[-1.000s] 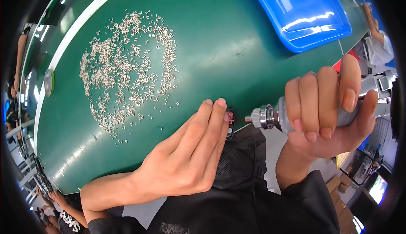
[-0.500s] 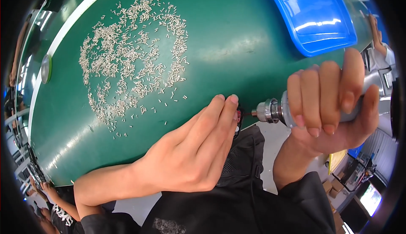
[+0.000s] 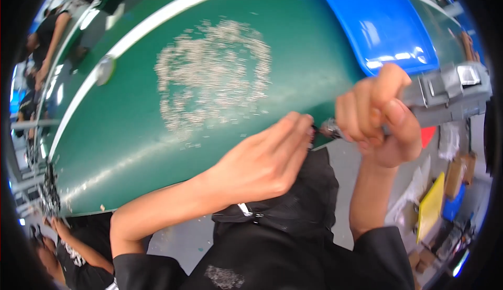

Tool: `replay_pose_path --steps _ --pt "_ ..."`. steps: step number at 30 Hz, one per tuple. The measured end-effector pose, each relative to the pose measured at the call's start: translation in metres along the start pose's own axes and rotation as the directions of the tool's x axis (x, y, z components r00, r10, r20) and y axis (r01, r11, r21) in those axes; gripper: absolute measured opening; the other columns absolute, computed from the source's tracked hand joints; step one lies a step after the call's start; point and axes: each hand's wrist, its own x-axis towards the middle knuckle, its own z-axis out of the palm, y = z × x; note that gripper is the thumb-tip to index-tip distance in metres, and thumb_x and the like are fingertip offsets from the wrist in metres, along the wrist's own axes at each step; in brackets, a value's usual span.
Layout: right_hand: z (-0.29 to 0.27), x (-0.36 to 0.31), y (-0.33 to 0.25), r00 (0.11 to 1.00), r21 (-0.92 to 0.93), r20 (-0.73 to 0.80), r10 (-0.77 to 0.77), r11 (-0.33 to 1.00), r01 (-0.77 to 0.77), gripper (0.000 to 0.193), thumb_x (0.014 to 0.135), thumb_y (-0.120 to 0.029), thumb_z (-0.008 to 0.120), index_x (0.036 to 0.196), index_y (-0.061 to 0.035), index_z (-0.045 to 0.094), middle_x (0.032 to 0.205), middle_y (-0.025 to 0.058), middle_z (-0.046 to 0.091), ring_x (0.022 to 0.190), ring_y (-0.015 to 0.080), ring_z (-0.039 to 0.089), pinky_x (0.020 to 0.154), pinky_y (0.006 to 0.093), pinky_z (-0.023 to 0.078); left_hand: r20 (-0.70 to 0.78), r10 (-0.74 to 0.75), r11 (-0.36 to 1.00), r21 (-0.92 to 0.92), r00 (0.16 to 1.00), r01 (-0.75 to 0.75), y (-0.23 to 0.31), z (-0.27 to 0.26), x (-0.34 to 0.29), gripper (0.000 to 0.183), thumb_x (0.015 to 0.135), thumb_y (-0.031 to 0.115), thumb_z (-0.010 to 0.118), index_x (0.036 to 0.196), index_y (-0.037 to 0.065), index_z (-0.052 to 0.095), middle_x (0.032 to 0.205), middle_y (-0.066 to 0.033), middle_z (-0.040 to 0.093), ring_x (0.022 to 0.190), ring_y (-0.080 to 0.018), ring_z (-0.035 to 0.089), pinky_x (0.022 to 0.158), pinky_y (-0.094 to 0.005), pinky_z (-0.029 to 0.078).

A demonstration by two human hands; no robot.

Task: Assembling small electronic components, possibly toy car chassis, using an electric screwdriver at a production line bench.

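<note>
Wide flat grn table (image 3: 298, 54): mid grn, plain, pale glare streaks
Long curved wht stripe (image 3: 178, 5): solid wht
Small slim metallic pins (image 3: 209, 64): silvery-wht, blurred to short dashes
Rect. blu plastic tray (image 3: 387, 17): bright blu, wht highlights
Thick gry cylindrical tool (image 3: 445, 93): lt gry, silvery nose (image 3: 330, 128)
Small blk piece (image 3: 313, 137): near-blk, rest too blurred
Wearer's loose blk cloth shirt (image 3: 283, 258): blk w/ mottled wht-gry patch (image 3: 224, 277)
Flat rect. yel panel (image 3: 431, 206): solid yel
Co-worker's blk cloth top (image 3: 89, 275): blk w/ wht print (image 3: 75, 253)

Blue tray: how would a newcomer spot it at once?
Start at the green table and find the person's right hand. Just beyond it lies a wide blue tray with rounded corners. Unlike the small pale pieces to its left, it is one glossy expanse.
</note>
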Motion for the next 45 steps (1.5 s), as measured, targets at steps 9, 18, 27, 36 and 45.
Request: replay_pose_path --steps 9,18,27,36,45 --pt "-0.012 -0.013 -0.001 0.989 0.500 -0.008 -0.151 0.856 0.134 0.017 0.095 -0.020 0.046 0.085 -0.0071 0.046 0.048 -0.0024 0.041 0.039 0.0090 0.039 0.042 0.0249 0.038 -0.138 -0.502 0.859 0.038 0.854 0.511 0.010 -0.053 -0.096 0.046 0.066 -0.007 0.063 0.112 -0.004 0.060 0.117 -0.0198 0.059 0.106 -0.0354 0.057 0.089 -0.0423 0.049" --pt "-0.012 -0.018 0.033 0.952 0.562 -0.298 0.065 0.818 0.120 0.016 0.094 -0.019 0.043 0.085 -0.0063 0.045 0.048 -0.0022 0.034 0.039 0.0094 0.033 0.044 0.0275 0.033 -0.676 -0.728 -0.209 0.372 0.109 0.905 -0.073 -0.131 -0.352 0.052 0.093 0.011 0.053 0.139 -0.004 0.033 0.138 -0.0340 0.036 0.131 -0.0461 0.033 0.108 -0.0473 0.029" --pt "-0.011 -0.027 0.035 0.932 0.565 -0.353 0.087 0.814 0.138 0.016 0.094 -0.020 0.044 0.085 -0.0066 0.043 0.048 -0.0019 0.033 0.038 0.0093 0.032 0.044 0.0274 0.033 -0.415 -0.715 0.556 0.151 0.563 0.817 -0.060 -0.072 -0.129 0.025 0.081 -0.002 0.064 0.105 0.001 0.064 0.109 -0.0137 0.061 0.100 -0.0291 0.060 0.086 -0.0348 0.048" --pt "-0.012 -0.027 0.033 0.939 0.569 -0.338 0.059 0.808 0.153 0.016 0.094 -0.020 0.044 0.084 -0.0071 0.042 0.048 -0.0017 0.034 0.039 0.0096 0.034 0.044 0.0274 0.034 -0.295 -0.595 0.708 0.247 0.747 0.661 -0.079 -0.057 -0.087 0.018 0.077 -0.002 0.068 0.095 0.001 0.066 0.091 -0.0094 0.060 0.081 -0.0258 0.060 0.069 -0.0350 0.049" --pt "-0.008 -0.026 0.040 0.937 0.552 -0.344 0.058 0.820 0.151 0.016 0.094 -0.021 0.046 0.085 -0.0080 0.041 0.049 -0.0028 0.033 0.039 0.0081 0.032 0.044 0.0257 0.033 -0.305 -0.510 0.739 0.324 0.805 0.591 -0.086 -0.058 -0.096 0.015 0.074 -0.003 0.068 0.087 0.001 0.062 0.087 -0.0090 0.059 0.079 -0.0269 0.059 0.068 -0.0368 0.050"
